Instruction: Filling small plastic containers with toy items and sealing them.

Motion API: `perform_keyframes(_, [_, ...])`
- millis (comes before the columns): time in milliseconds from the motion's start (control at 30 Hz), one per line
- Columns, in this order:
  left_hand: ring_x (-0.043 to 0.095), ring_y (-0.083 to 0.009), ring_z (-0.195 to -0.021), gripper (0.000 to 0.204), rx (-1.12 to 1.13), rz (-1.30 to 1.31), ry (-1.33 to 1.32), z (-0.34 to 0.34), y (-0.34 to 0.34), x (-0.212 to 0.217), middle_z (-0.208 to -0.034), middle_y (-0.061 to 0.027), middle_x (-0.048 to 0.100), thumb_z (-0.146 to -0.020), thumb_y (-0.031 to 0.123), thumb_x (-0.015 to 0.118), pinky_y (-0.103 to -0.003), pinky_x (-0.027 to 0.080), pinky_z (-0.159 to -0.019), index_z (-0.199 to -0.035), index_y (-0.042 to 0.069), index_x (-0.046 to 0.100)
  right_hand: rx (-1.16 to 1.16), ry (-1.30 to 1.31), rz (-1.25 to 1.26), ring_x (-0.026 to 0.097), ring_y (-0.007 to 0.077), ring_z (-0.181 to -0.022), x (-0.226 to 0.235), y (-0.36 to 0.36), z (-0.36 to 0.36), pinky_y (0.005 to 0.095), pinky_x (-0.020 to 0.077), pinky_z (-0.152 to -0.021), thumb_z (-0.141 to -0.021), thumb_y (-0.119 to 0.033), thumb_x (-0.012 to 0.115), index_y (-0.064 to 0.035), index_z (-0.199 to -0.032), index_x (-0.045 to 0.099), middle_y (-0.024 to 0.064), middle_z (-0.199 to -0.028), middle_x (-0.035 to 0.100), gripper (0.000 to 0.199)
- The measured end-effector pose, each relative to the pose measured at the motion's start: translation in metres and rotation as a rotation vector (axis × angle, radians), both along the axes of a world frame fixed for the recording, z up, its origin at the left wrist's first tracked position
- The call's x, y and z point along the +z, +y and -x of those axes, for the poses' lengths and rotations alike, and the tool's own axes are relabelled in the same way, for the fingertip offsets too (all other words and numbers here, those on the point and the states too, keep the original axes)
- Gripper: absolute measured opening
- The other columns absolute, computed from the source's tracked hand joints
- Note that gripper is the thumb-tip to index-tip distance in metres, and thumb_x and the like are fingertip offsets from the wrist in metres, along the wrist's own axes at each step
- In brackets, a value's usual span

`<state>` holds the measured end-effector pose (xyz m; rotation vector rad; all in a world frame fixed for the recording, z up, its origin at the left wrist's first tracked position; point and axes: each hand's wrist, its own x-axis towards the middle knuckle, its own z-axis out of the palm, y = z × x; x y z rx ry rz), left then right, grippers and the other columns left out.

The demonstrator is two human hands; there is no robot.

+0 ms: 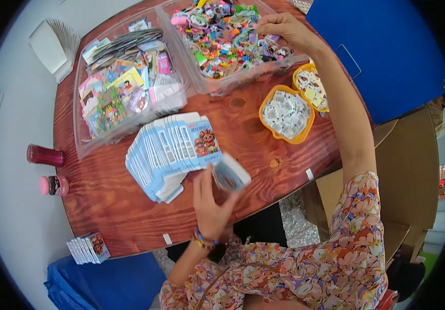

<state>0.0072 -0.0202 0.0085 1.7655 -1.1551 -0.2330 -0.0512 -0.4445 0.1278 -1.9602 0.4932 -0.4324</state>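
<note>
My left hand (211, 206) is closed on a small light-blue and white box (232, 173), gripped between thumb and fingers above the table and blurred by motion. Just beyond it lies a fanned row of flat blue and white boxes (173, 147) with a cartoon picture on the top one. My right arm reaches far forward, and my right hand (290, 33) hovers over a clear plastic bin (227, 82) full of small colourful trinkets. Its fingers are curled together; what lies between them, if anything, is too small to make out.
Left of the trinkets stands a clear bin (124, 135) of cards and packets. Two yellow bowls hold white packets (286, 114) and small printed pieces (311, 88). A red jar (45, 154), a pink-lidded jar (53, 185) and stacked small boxes (89, 248) line the left edge.
</note>
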Motion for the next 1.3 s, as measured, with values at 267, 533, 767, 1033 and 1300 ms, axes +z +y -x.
perform_keyframes(267, [0.06,-0.0339,-0.101,0.086,0.033,0.013,-0.159,-0.025,-0.046,0.009,-0.113,-0.0168,0.057,-0.073,0.019,0.086,-0.041,0.052,-0.084,-0.146,0.002,0.043,0.223,-0.14,-0.184,0.067,0.0125,-0.066,0.027,0.123,0.043,0.0192,0.0499,-0.057,-0.092,-0.011,0.068,-0.0036,-0.089,0.073,0.006,-0.083,0.073,0.01])
perform_keyframes(533, [0.059,-0.0347,-0.104,0.091,0.07,0.078,-0.26,-0.006,-0.021,0.023,-0.118,-0.0181,0.054,-0.071,0.02,0.087,-0.043,0.052,-0.084,-0.147,0.003,0.04,0.314,0.141,-0.004,0.056,0.0016,-0.07,0.027,0.214,0.059,0.0203,0.0444,-0.063,-0.09,-0.012,0.068,-0.0024,-0.089,0.072,-0.002,-0.074,0.065,0.011])
perform_keyframes(767, [0.058,-0.0362,-0.105,0.095,0.043,0.104,-0.27,0.009,-0.002,0.024,-0.118,-0.0181,0.054,-0.068,0.022,0.089,-0.044,0.051,-0.086,-0.147,0.003,0.039,0.41,0.021,0.382,0.056,0.0042,-0.066,0.026,0.246,0.059,0.0231,0.0446,-0.057,-0.093,-0.014,0.066,0.0008,-0.098,0.069,-0.0005,-0.076,0.065,0.016])
perform_keyframes(1033, [0.058,-0.0383,-0.107,0.09,0.048,0.097,-0.227,0.017,0.008,0.02,-0.12,-0.0204,0.055,-0.069,0.024,0.089,-0.045,0.051,-0.089,-0.143,0.0,0.042,0.232,0.036,0.754,0.064,0.0134,-0.068,0.024,0.278,0.058,0.0276,0.0504,-0.061,-0.096,-0.015,0.064,-0.0017,-0.107,0.069,0.0092,-0.081,0.069,0.018])
perform_keyframes(1300, [0.056,-0.0379,-0.109,0.087,0.007,0.156,-0.032,0.021,0.016,0.003,-0.119,-0.0208,0.054,-0.07,0.021,0.088,-0.044,0.048,-0.092,-0.141,-0.002,0.042,-0.26,0.269,0.705,0.07,0.0151,-0.077,-0.01,0.191,0.105,0.0264,0.0545,-0.065,-0.097,-0.02,0.064,-0.0005,-0.11,0.07,0.0093,-0.091,0.072,0.024])
